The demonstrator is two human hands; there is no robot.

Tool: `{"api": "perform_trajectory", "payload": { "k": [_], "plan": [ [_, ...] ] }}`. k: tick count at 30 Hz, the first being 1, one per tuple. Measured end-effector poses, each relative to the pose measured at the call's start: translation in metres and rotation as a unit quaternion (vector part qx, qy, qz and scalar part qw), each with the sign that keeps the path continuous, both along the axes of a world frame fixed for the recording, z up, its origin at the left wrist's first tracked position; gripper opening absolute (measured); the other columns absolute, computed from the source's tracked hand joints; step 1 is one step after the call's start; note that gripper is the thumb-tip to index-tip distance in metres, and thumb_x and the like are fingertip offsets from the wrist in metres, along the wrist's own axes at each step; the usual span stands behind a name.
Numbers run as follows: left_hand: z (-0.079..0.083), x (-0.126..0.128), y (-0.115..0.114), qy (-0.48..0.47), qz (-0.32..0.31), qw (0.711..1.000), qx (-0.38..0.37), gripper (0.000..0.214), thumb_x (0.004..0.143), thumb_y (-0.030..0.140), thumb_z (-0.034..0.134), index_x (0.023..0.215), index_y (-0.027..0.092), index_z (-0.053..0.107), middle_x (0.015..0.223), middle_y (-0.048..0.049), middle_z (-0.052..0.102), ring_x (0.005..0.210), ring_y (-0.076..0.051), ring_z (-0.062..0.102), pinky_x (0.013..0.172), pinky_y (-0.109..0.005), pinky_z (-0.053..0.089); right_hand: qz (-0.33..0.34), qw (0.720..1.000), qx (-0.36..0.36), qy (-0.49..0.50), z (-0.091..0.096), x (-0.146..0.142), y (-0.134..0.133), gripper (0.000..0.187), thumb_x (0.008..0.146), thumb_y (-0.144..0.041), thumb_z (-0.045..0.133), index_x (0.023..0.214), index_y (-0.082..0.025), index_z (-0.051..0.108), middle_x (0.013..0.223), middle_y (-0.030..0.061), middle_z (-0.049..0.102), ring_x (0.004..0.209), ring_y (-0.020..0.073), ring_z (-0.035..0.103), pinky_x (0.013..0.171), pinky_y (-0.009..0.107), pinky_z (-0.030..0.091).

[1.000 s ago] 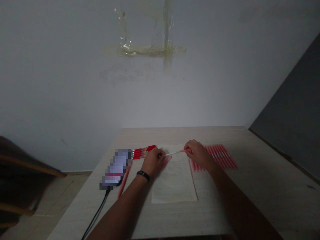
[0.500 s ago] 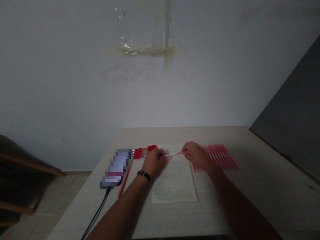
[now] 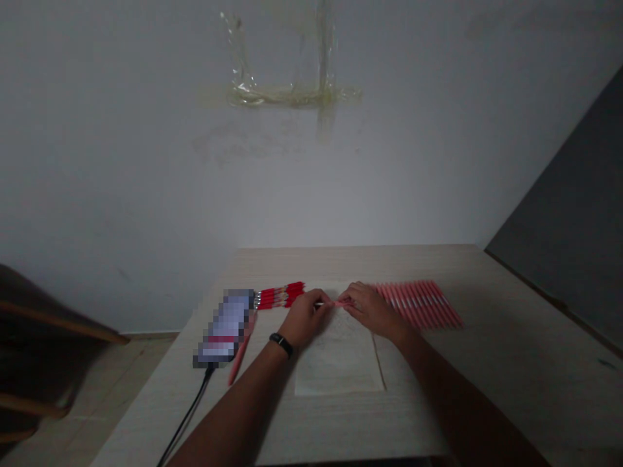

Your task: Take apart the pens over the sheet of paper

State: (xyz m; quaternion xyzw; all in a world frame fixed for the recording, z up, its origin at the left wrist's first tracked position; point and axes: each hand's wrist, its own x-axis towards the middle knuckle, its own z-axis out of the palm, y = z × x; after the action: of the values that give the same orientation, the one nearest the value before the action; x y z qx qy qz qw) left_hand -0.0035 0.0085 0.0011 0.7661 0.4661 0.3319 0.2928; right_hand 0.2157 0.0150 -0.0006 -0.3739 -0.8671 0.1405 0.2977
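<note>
My left hand (image 3: 305, 317), with a black band on the wrist, is closed around one end of a thin white refill. My right hand (image 3: 368, 307) is closed on a pink pen barrel (image 3: 342, 303) that meets the left hand's fingers. Both hands hover over a sheet of paper (image 3: 339, 359) on the wooden table (image 3: 487, 363). A row of several pink pen barrels (image 3: 418, 303) lies just right of my right hand. A bundle of red pens (image 3: 280, 296) lies left of my left hand.
A phone (image 3: 224, 327) with a black cable (image 3: 187, 419) rests at the table's left side, with a pink pen (image 3: 241, 353) beside it. The wall behind carries strips of old tape (image 3: 292, 96). A dark wooden piece of furniture (image 3: 43, 337) stands at the left.
My right hand has moved left towards my left hand, sliding the pink barrel along the white refill until only a short tip of it shows. The left hand stayed put.
</note>
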Motion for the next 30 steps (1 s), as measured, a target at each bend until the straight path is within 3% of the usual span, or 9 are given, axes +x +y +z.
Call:
{"api": "perform_trajectory", "payload": {
  "k": [5, 9, 15, 18, 21, 26, 28, 30],
  "plan": [
    [0.000, 0.004, -0.005, -0.076, -0.052, 0.995, -0.033, 0.029, 0.093, 0.044, 0.058, 0.105, 0.017, 0.056, 0.092, -0.0041, 0.064, 0.076, -0.015, 0.059, 0.067, -0.026, 0.044, 0.018, 1.000, 0.006, 0.021, -0.002, -0.005, -0.002, 0.004, 0.094, -0.021, 0.065, 0.098, -0.021, 0.064, 0.094, 0.0037, 0.063, 0.094, 0.0194, 0.058, 0.082, 0.032, 0.044],
    [-0.004, 0.004, -0.004, -0.096, -0.073, 0.992, -0.045, 0.047, 0.090, 0.045, 0.064, 0.126, 0.019, 0.048, 0.097, -0.0039, 0.062, 0.075, -0.014, 0.057, 0.067, -0.026, 0.045, 0.023, 0.999, 0.005, 0.041, -0.005, -0.007, -0.002, 0.005, 0.093, -0.019, 0.065, 0.097, -0.021, 0.064, 0.093, 0.0032, 0.064, 0.092, 0.0191, 0.058, 0.082, 0.032, 0.044],
    [-0.004, 0.002, -0.003, -0.159, -0.066, 0.985, -0.019, 0.061, 0.089, 0.045, 0.066, 0.141, 0.026, 0.040, 0.126, -0.0105, 0.053, 0.107, -0.022, 0.057, 0.085, -0.034, 0.048, 0.006, 0.998, -0.004, 0.061, -0.007, -0.007, 0.000, 0.012, 0.088, -0.012, 0.067, 0.095, -0.021, 0.062, 0.091, 0.0022, 0.063, 0.089, 0.0185, 0.059, 0.079, 0.031, 0.045],
    [0.000, 0.001, -0.003, -0.196, -0.092, 0.976, -0.013, 0.064, 0.093, 0.048, 0.060, 0.148, 0.028, 0.033, 0.135, -0.0122, 0.048, 0.117, -0.024, 0.053, 0.095, -0.039, 0.046, 0.001, 0.997, -0.013, 0.071, -0.005, -0.009, -0.002, 0.012, 0.088, -0.011, 0.065, 0.095, -0.021, 0.063, 0.090, 0.0016, 0.064, 0.086, 0.0174, 0.060, 0.078, 0.030, 0.046],
    [0.002, 0.000, -0.002, -0.239, -0.103, 0.965, -0.021, 0.064, 0.098, 0.059, 0.043, 0.153, 0.029, 0.029, 0.141, -0.0135, 0.045, 0.121, -0.026, 0.052, 0.100, -0.043, 0.043, -0.008, 0.997, -0.013, 0.074, -0.003, -0.010, -0.003, 0.004, 0.091, -0.018, 0.064, 0.094, -0.020, 0.063, 0.089, 0.0018, 0.064, 0.084, 0.0169, 0.061, 0.078, 0.030, 0.047],
    [-0.005, -0.004, 0.006, -0.235, -0.044, 0.970, -0.036, 0.065, 0.100, 0.064, 0.025, 0.148, 0.023, 0.039, 0.132, -0.0139, 0.054, 0.112, -0.023, 0.057, 0.091, -0.038, 0.048, -0.020, 0.996, -0.015, 0.083, -0.005, -0.009, -0.002, 0.001, 0.093, -0.021, 0.063, 0.093, -0.020, 0.064, 0.088, 0.0021, 0.066, 0.083, 0.0166, 0.062, 0.079, 0.030, 0.048],
    [-0.010, -0.007, 0.009, -0.185, 0.006, 0.982, -0.030, 0.057, 0.102, 0.056, 0.027, 0.135, 0.019, 0.053, 0.119, -0.0125, 0.061, 0.102, -0.022, 0.060, 0.086, -0.036, 0.049, -0.028, 0.995, -0.016, 0.091, -0.005, -0.008, 0.000, 0.003, 0.092, -0.018, 0.064, 0.094, -0.020, 0.064, 0.088, 0.0022, 0.067, 0.083, 0.0166, 0.063, 0.079, 0.030, 0.048],
    [-0.014, -0.009, 0.012, -0.101, 0.037, 0.994, -0.005, 0.041, 0.100, 0.047, 0.042, 0.117, 0.017, 0.063, 0.106, -0.0101, 0.065, 0.095, -0.021, 0.060, 0.085, -0.036, 0.049, -0.042, 0.994, -0.016, 0.099, -0.004, -0.006, 0.001, 0.005, 0.091, -0.017, 0.064, 0.094, -0.020, 0.063, 0.087, 0.0024, 0.067, 0.082, 0.0166, 0.064, 0.078, 0.030, 0.049]
  ]
}}
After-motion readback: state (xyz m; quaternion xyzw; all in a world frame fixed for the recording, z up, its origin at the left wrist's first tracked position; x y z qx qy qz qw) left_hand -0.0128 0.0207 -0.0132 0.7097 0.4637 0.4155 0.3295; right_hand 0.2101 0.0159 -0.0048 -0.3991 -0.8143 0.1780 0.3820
